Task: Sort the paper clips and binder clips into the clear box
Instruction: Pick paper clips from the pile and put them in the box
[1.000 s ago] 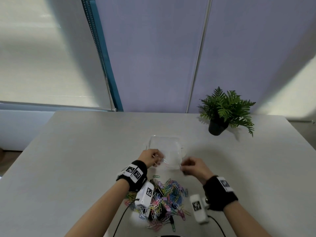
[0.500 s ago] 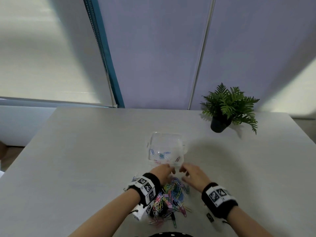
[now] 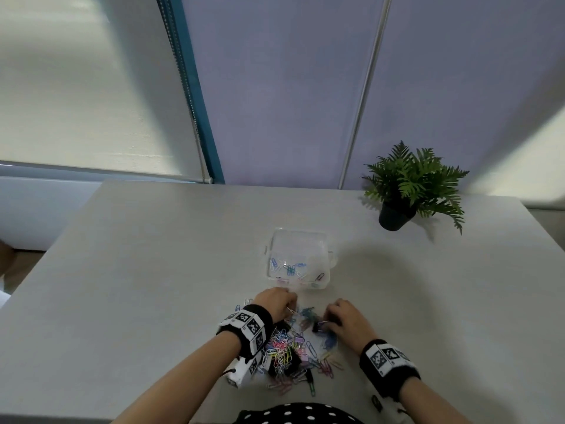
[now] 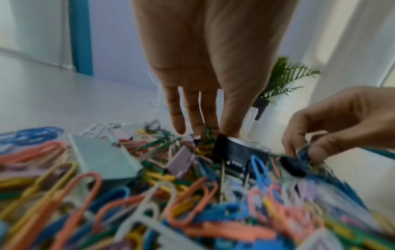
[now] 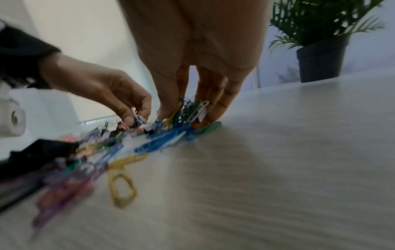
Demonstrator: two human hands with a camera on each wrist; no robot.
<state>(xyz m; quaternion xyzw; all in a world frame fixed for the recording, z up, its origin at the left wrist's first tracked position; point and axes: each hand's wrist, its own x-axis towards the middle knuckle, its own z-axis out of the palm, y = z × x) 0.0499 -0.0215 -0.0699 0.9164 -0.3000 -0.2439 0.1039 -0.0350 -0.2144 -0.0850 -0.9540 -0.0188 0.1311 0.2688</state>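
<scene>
Head view: both hands in the clip pile on the worktop, clear box just beyond. Left wrist view: left hand reaching down, grip unclear. Right wrist view: right hand pinching paper clips; should lift cleanly, shedding binder clips.

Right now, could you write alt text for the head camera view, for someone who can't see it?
Two hands pick at a heap of coloured clips on a grey table. Beyond it a clear box holds a few clips; a potted plant stands far right.
</scene>
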